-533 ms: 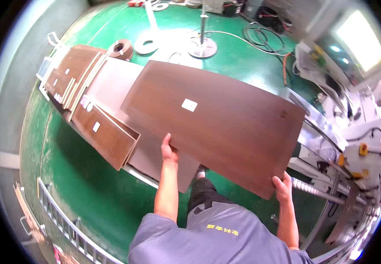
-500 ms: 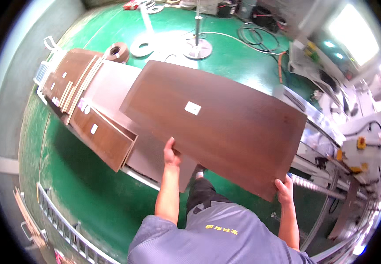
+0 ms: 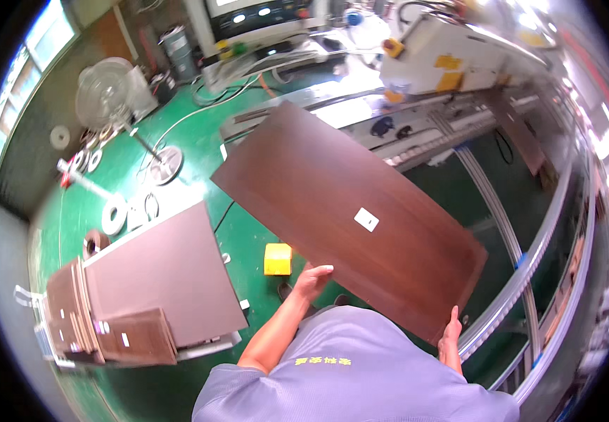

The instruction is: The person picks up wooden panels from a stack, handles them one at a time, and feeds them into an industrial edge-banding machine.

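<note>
A large dark brown wood-grain panel point(image 3: 304, 190) with a small white label point(image 3: 366, 219) is held up in front of me, tilted across the view. My left hand point(image 3: 312, 281) grips its near long edge, thumb on the top face and the other fingers hidden underneath. At the near right corner my right hand point(image 3: 451, 339) holds the short edge, its fingers partly hidden by the panel. The panel's far end reaches over the edge of the machine bed point(image 3: 304, 105).
Brown boards point(image 3: 132, 336) lie stacked on a large panel point(image 3: 160, 274) at left. A yellow box point(image 3: 277, 259) sits on the green floor by my feet. A pedestal fan point(image 3: 164, 166) stands farther off. A metal rail point(image 3: 529, 281) curves along the right.
I have turned to the right with the panel still in both hands, away from the stack of boards. The machine is now ahead, and the panel is angled differently.
</note>
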`<state>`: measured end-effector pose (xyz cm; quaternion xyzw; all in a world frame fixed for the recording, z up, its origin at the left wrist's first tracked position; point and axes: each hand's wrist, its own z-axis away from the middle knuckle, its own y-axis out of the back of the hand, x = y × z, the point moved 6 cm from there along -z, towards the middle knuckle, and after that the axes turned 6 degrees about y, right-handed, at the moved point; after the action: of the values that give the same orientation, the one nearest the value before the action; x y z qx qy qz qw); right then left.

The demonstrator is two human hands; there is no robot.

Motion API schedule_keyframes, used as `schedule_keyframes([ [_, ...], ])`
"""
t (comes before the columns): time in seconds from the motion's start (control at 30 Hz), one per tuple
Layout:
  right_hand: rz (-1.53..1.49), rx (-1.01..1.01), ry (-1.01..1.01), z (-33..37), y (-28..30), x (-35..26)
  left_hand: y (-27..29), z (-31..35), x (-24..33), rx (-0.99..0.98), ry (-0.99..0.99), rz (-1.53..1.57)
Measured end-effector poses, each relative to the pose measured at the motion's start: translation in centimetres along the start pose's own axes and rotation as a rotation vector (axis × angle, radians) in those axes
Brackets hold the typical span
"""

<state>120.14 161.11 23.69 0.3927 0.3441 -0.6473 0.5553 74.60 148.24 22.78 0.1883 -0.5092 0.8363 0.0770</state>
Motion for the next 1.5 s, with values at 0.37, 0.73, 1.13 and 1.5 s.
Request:
schedule_keyframes([
  [0.37, 0.052, 0.458, 0.022, 8.6, 2.8, 6.4, 6.4, -11.0, -2.2, -0.016, 0.317, -0.142],
  [0.73, 0.085, 0.516, -0.114, 12.9, -4.6, 8.2, -2.9, -7.8, 11.5, 0.062, -0.254, -0.622],
  [1.13, -0.013, 0.476, -0.137, 11.9, -7.4, 9.1, -3.6, -10.5, 12.5, -0.159, -0.163, -0.568],
  [1.5, -0.091, 0.371, -0.043, 5.1, -6.3, 4.5, -6.8, -12.5, 10.4, -0.099, -0.037, -0.564],
])
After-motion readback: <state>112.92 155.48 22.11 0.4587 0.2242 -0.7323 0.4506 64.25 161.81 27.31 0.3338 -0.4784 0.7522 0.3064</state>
